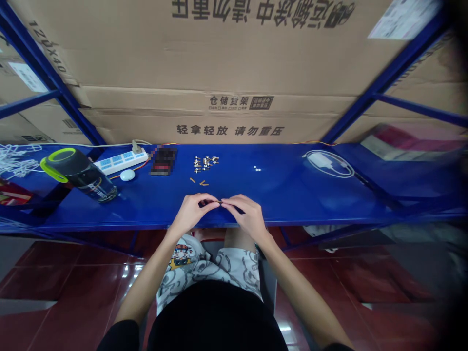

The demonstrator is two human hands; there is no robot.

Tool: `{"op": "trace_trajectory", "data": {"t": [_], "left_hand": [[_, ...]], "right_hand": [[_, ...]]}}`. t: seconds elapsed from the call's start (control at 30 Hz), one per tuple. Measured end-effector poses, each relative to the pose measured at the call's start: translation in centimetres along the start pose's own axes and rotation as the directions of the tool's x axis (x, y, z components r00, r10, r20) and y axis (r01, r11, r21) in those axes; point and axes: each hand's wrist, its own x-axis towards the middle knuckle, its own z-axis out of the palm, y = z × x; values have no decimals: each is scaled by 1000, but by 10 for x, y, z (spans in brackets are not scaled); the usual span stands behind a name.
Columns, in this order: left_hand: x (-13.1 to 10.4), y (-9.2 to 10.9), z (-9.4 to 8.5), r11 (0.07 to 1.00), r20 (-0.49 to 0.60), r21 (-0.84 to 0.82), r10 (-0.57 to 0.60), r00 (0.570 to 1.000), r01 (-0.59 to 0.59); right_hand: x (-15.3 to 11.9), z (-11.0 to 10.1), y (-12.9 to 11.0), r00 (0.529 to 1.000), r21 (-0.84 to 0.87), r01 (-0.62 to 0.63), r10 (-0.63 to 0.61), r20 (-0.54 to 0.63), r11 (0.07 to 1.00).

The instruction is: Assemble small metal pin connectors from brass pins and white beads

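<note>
My left hand (193,210) and my right hand (249,214) meet over the front of the blue shelf (292,195). Both pinch the same small dark piece (220,203) between thumb and forefinger; its kind is too small to make out, and the fingertips hide most of it. Just beyond my left hand lie several short tan sticks (204,184). Farther back is a cluster of small white-and-brass parts (205,163), set out in rough rows. A few tiny white pieces (257,168) rest to the right of them.
On the left stand a dark bottle with a green loop (91,178), a white power strip (122,162), a round white object (127,175) and a blurred-out dark item (163,161). A white charger with coiled cable (327,163) lies right. Cardboard (219,63) walls the back; blue posts (351,105) flank it.
</note>
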Motion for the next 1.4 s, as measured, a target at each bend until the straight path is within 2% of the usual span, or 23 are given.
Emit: {"op": "trace_trajectory", "data": {"t": [0.17,0.37,0.57,0.73,0.87,0.97,1.07,1.13,1.3,1.4], "left_hand": [[-1,0,0,1000,-14,19,7,1000,-6],[-3,-4,2,994,49,69,85,995,-89],[-2,-7,5,983,37,128,125,991,-129],[-1,-8,4,972,44,200,113,993,-120],[-2,-9,4,959,49,259,108,993,-117],[-2,-9,4,950,45,293,95,994,-104],[-2,-7,5,944,45,309,106,993,-115],[-2,-6,5,933,28,341,109,994,-113],[-1,-4,5,894,-100,448,75,992,-23],[-1,-6,0,892,-110,451,32,993,21]], "right_hand": [[1,-3,3,996,74,-56,50,78,996],[4,-8,5,973,111,-85,58,224,990],[5,-4,3,971,-32,-172,174,166,985],[5,-2,2,980,-117,-104,122,159,988],[6,-5,7,973,-96,-59,79,217,994],[6,-8,11,958,-76,-56,75,278,996],[6,-8,12,959,-102,-65,91,268,993],[6,-6,10,967,-135,-58,90,238,989],[5,-3,4,969,-202,-36,83,231,979],[5,-3,5,970,-208,-37,85,229,977]]}}
